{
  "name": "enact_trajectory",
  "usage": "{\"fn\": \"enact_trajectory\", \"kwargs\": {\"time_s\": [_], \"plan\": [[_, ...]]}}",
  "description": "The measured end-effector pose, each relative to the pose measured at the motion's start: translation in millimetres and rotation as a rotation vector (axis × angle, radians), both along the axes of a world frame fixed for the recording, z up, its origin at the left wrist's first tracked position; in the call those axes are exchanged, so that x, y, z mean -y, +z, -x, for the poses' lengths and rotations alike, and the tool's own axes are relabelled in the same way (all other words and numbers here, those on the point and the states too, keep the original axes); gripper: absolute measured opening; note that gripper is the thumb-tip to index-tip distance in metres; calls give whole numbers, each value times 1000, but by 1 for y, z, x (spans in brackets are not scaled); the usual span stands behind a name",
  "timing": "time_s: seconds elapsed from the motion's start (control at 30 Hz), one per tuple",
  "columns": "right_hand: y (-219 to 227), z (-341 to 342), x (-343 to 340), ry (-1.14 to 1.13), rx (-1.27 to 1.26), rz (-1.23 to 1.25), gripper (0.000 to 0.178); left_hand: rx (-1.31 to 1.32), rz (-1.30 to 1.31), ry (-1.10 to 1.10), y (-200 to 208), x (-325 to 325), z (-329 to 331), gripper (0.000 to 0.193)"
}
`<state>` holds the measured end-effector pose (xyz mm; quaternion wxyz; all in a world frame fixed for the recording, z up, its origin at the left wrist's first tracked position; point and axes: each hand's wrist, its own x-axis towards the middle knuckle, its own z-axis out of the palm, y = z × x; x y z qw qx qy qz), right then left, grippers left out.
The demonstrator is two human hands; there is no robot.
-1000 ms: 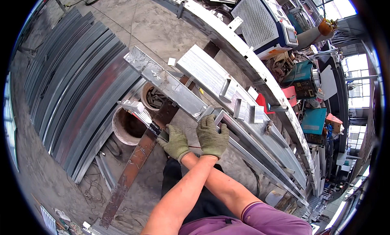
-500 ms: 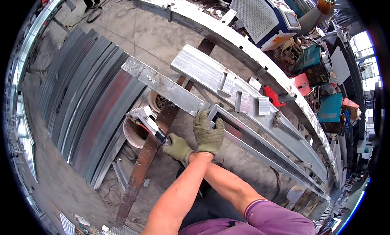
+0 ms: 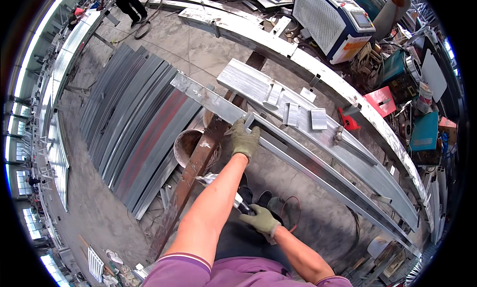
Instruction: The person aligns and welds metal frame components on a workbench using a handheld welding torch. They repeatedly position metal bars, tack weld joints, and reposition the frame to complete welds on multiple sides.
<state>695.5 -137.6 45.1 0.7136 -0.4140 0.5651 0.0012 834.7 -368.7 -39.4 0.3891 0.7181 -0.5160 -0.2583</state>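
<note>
Two gloves (image 3: 245, 139), one tool (image 3: 242, 204), two buckets (image 3: 181, 147)

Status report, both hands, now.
Left hand at the end of the flat metal beam. Right hand gripping black-handled tool. Left forearm partly hiding the tool.

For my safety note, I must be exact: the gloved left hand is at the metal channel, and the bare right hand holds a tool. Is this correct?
The right hand is gloved, not bare, as the head view shows. The gloved left hand is at the metal channel, and the right holds a tool.
</note>
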Motion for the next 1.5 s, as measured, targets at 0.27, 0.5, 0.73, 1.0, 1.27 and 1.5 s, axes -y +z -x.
{"fn": "enact_trajectory", "kwargs": {"time_s": [0.27, 0.5, 0.73, 1.0, 1.27, 1.5], "plan": [[62, 115, -62, -327, -81, -193, 40, 43, -2, -12, -11, 5, 0, 59], [183, 146, -99, -693, -14, 30, 41, 28, -6, -15, 0, 0, 8, 62], [188, 100, -16, -755, -273, 468, 41, -21, 15, -75, 10, 3, 9, 59], [216, 53, 60, -654, -424, 949, 40, -39, 82, -39, 11, -1, 6, 50], [215, 30, 107, -804, -346, 1079, 42, -7, 132, -65, 12, -2, 4, 49], [155, 23, 128, -433, -271, 732, 27, -33, 189, -89, 11, -3, 5, 45]]}}
